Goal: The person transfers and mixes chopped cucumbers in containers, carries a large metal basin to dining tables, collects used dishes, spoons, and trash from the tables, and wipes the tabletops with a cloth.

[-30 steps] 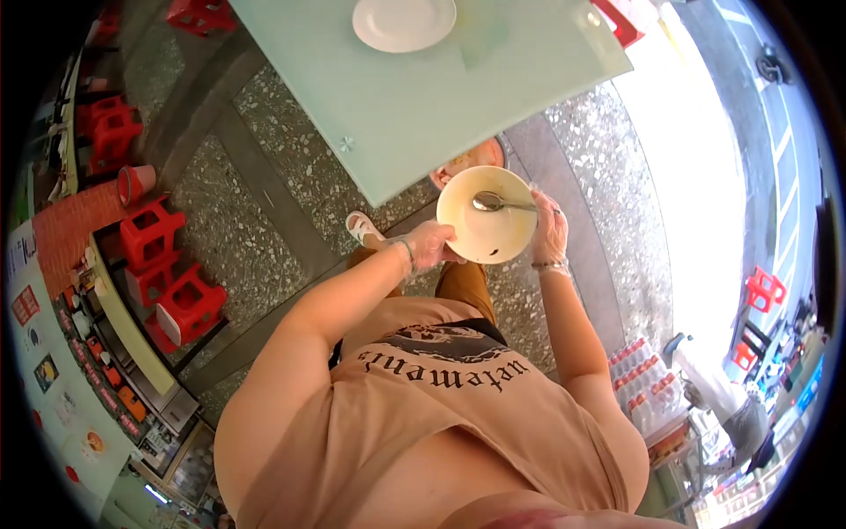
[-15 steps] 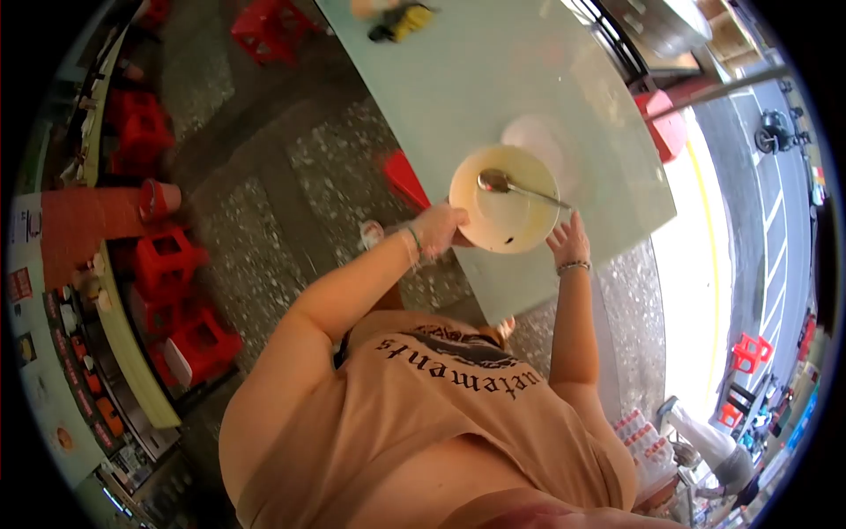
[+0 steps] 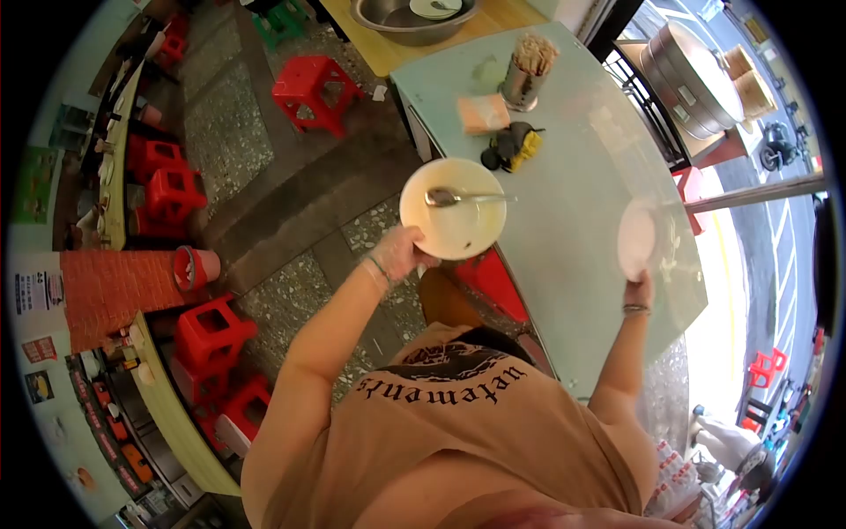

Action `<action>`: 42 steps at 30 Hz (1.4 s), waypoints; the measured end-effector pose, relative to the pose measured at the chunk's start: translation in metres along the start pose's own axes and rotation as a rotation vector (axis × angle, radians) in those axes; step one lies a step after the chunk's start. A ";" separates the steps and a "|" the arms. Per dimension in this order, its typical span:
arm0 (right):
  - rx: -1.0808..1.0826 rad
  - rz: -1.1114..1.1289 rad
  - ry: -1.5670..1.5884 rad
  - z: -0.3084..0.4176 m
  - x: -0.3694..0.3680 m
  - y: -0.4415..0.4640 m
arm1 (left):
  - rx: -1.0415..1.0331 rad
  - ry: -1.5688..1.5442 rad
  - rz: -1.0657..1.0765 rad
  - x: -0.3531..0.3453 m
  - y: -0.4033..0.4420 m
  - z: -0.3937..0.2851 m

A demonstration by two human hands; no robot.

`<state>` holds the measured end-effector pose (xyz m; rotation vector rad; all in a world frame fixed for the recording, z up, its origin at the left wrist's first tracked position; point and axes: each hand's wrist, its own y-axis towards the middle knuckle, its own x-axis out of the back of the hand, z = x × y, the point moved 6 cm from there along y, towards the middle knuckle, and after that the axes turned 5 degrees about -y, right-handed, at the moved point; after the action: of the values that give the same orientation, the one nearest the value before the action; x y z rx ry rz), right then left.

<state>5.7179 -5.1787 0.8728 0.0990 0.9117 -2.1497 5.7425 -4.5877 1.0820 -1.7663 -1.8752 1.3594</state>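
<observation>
My left hand (image 3: 397, 255), in a thin see-through glove, is closed on the rim of a cream-white bowl (image 3: 449, 231). A metal spoon (image 3: 443, 197) lies across the bowl, its handle reaching past the right rim. A small dark speck sits inside near the lower edge. My right hand (image 3: 639, 289) is closed on the near edge of a pale pinkish plate (image 3: 636, 234), blurred by motion, over the right part of the light green table (image 3: 582, 309). Whether the plate touches the table I cannot tell.
On the table are a chopstick holder (image 3: 520, 85), an orange-and-white packet (image 3: 483, 114) and a black-and-yellow object (image 3: 513, 147). A metal basin (image 3: 410, 33) with dishes stands beyond. Red stools (image 3: 315, 86) line the left; a large metal pot (image 3: 692, 79) is at far right.
My left hand has carried the bowl and spoon left, off the table's edge. My right hand, open before, now holds the plate, which has moved right. The view has shifted, revealing more of the far table.
</observation>
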 end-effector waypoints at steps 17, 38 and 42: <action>0.425 0.101 -0.478 0.090 -0.967 0.248 | -0.185 -0.084 -0.029 0.065 0.597 -0.811; 0.263 -0.036 -1.478 -0.097 -1.345 0.609 | 0.090 0.875 0.044 0.014 1.077 -0.984; 0.526 0.024 -1.326 -0.065 -1.162 0.485 | -0.265 1.031 0.257 -0.062 0.936 -0.948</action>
<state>6.8413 -4.6106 0.9483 -0.9295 -0.4121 -1.7929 7.0479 -4.3559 0.9391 -2.2379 -1.2741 0.0913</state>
